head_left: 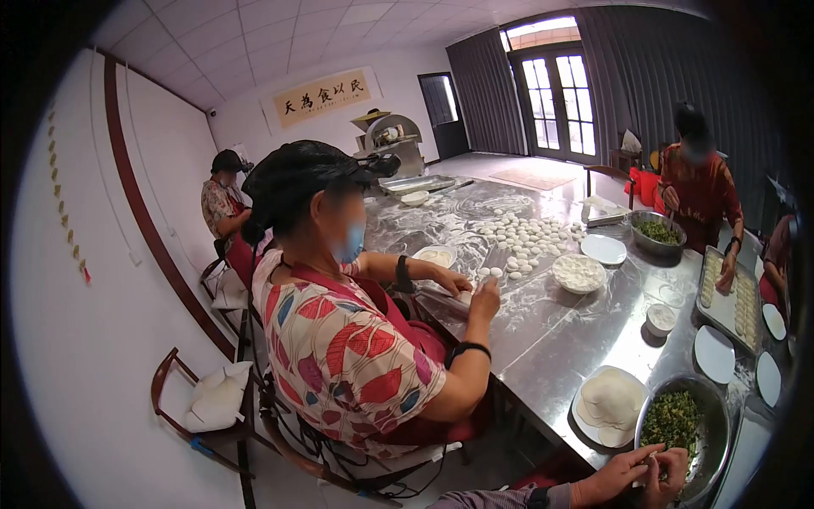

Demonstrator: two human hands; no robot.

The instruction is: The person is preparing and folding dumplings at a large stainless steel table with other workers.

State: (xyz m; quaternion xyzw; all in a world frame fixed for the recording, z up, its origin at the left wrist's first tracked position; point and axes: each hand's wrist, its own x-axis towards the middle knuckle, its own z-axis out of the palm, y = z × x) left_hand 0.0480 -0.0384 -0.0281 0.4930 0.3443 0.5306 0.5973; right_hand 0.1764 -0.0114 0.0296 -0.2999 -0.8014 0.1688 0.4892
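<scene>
Low on the right, my left hand (612, 478) and my right hand (667, 477) meet over the near rim of a steel bowl (723, 433). Their fingers pinch a small piece of white dough, apparently a dumpling (649, 459), mostly hidden by the fingers. Chopped green filling (674, 420) lies in the bowl. Just left of it, a stack of round dough wrappers (612, 400) rests on a white plate (585, 422).
A seated co-worker (356, 339) at left works dough at the steel table (543, 348). Farther off are many dough pieces (526, 236), a flour bowl (579, 274), another filling bowl (657, 246) and a dumpling tray (721, 305) with a person's hand over it.
</scene>
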